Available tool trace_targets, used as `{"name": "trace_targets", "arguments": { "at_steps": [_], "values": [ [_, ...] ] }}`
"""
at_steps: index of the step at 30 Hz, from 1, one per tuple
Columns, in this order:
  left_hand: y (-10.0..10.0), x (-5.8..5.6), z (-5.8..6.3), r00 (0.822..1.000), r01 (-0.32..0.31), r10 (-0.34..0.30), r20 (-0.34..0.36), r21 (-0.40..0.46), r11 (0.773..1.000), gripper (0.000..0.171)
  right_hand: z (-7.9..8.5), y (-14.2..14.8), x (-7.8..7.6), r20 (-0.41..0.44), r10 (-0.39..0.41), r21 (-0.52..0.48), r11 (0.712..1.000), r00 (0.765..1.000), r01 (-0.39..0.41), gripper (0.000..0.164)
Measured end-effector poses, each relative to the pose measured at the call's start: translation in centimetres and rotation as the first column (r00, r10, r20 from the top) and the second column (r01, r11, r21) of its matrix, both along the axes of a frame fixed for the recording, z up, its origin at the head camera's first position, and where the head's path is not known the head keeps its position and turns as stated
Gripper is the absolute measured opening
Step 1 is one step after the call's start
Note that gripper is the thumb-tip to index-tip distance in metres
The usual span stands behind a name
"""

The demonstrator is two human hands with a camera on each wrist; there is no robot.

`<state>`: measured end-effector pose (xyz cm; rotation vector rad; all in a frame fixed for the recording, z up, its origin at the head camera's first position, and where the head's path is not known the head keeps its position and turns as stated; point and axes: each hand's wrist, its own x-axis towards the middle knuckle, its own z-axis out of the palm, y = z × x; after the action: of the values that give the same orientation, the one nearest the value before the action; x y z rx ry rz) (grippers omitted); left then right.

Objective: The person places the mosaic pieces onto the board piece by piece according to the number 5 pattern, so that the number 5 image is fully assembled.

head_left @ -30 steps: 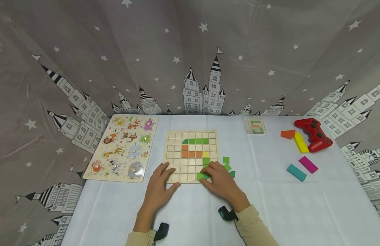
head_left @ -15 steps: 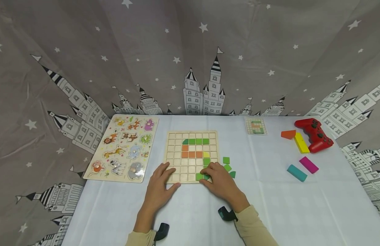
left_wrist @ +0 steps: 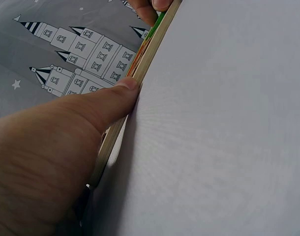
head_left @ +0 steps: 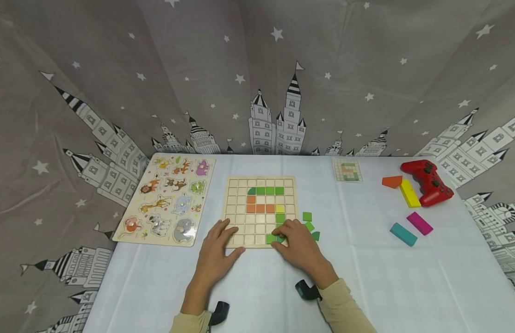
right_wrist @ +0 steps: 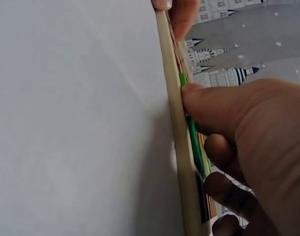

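Note:
A square wooden grid board (head_left: pixel 245 229) lies on the table with green, orange and yellow tiles in some cells. My left hand (head_left: pixel 217 254) rests at its near left corner, fingers along the left side and thumb (left_wrist: pixel 123 93) against the front edge. Over the near right corner, my right hand (head_left: pixel 299 247) has bent fingers and its thumb (right_wrist: pixel 204 101) around a dark green tile (right_wrist: pixel 195 142) in the front row. A light green square tile (head_left: pixel 271 239) sits just left of it. My right hand hides part of that corner.
Several loose green tiles (head_left: pixel 307 216) lie right of the board. A pattern card (head_left: pixel 347 170) is behind them. An animal peg puzzle (head_left: pixel 165 203) lies at left. Far right are a red game controller (head_left: pixel 428 182), a yellow block (head_left: pixel 410 193), and orange, magenta and teal blocks (head_left: pixel 403 234).

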<state>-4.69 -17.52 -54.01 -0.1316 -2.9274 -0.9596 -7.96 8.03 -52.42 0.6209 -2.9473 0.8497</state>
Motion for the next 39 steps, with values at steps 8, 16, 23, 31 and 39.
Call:
{"name": "trace_targets", "arguments": {
  "at_steps": [8, 16, 23, 31, 39],
  "values": [
    [0.1, 0.0, 0.2, 1.0, -0.003, 0.003, 0.013, 0.004, 1.0, 0.056, 0.7, -0.5, 0.2, 0.038, -0.043, -0.02, 0.999, 0.998, 0.044, 0.016],
    [0.1, 0.1, 0.1, 1.0, -0.008, 0.008, -0.013, 0.005, 1.0, 0.057, 0.8, -0.2, 0.3, 0.04, -0.021, -0.004, 1.0, 0.999, 0.021, 0.022],
    [0.2, -0.1, -0.1, 1.0, -0.002, 0.002, 0.003, 0.007, 1.0, 0.058, 0.8, 2.7, -0.9, 0.052, -0.056, -0.081, 0.995, 0.997, 0.06, 0.028],
    [0.1, 0.0, 0.3, 0.999, -0.012, 0.012, 0.032, 0.009, 1.0, 0.057, 1.1, 8.6, -3.5, 0.104, -0.184, -0.053, 0.98, 0.977, 0.191, 0.031],
    [0.0, 0.0, 0.1, 1.0, -0.007, 0.007, 0.027, 0.002, 1.0, 0.057, 0.5, 10.1, -4.5, 0.192, -0.143, 0.017, 0.99, 0.971, 0.142, 0.039]
  ]
}}
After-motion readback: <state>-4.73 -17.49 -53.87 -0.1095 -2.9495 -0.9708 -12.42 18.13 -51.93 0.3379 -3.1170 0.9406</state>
